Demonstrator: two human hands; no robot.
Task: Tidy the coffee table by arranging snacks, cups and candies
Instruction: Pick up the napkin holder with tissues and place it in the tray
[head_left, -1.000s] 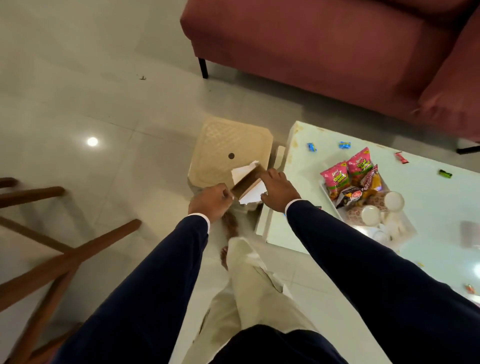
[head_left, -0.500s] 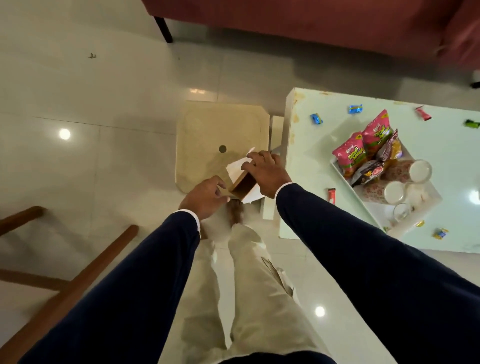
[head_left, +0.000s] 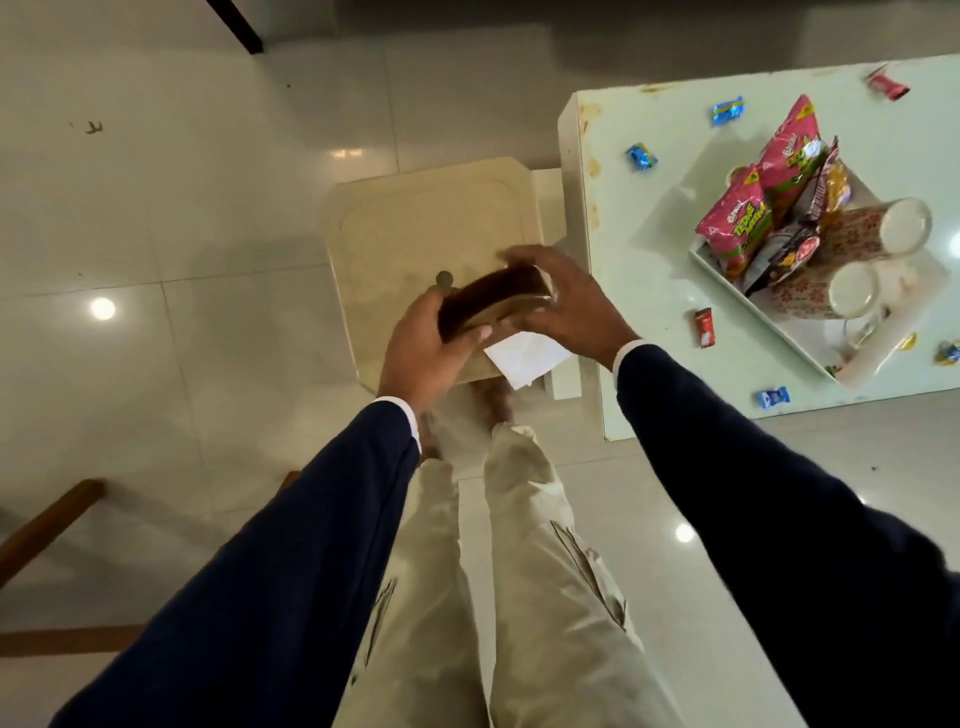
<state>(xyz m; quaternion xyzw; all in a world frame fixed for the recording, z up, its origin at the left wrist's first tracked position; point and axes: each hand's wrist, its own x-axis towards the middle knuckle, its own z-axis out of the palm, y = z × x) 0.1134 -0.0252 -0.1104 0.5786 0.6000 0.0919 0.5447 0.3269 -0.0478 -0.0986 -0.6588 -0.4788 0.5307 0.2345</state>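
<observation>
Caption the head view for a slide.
Both hands, left and right, hold a brown box over a beige stool beside the candy-strewn coffee table.

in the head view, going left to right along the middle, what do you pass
wooden chair leg → beige stool → left hand → brown box → right hand → blue candy → pink snack packet → paper cups

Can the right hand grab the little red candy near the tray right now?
Probably not yet. The right hand and left hand are both holding the brown box over the stool. The red candy lies uncovered on the table close by, so once freed, the way looks clear.
</observation>
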